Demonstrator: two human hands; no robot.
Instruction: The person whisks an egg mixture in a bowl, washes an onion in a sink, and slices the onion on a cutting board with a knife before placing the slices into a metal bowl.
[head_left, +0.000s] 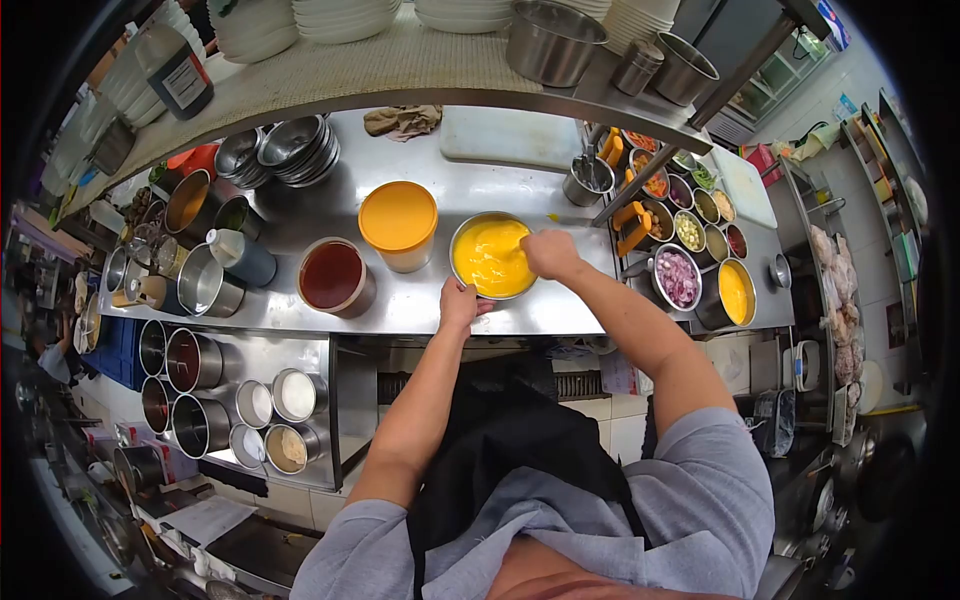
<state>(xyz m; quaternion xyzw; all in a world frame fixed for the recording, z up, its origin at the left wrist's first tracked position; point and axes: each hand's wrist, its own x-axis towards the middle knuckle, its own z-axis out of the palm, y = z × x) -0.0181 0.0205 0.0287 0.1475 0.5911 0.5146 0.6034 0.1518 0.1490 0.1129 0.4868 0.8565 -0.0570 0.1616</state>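
A round metal bowl (490, 262) of bright yellow liquid stands on the steel counter. My left hand (463, 305) is closed on the bowl's lower left rim, thumb at the edge and fingers beneath. My right hand (550, 254) is a fist over the bowl's right rim, wrapped round something I cannot make out that reaches into the yellow liquid. Left of the bowl is a tub with an orange lid (398, 214). Further left stands a tub of dark red liquid (333, 276).
Cut onions (678, 278) and other ingredients fill metal pots at the right. Behind the bowl lie a white cutting board (508, 136) and a pot of utensils (588, 181). A shelf (400, 75) with dishes spans above. Stacked metal bowls (298, 150) stand back left.
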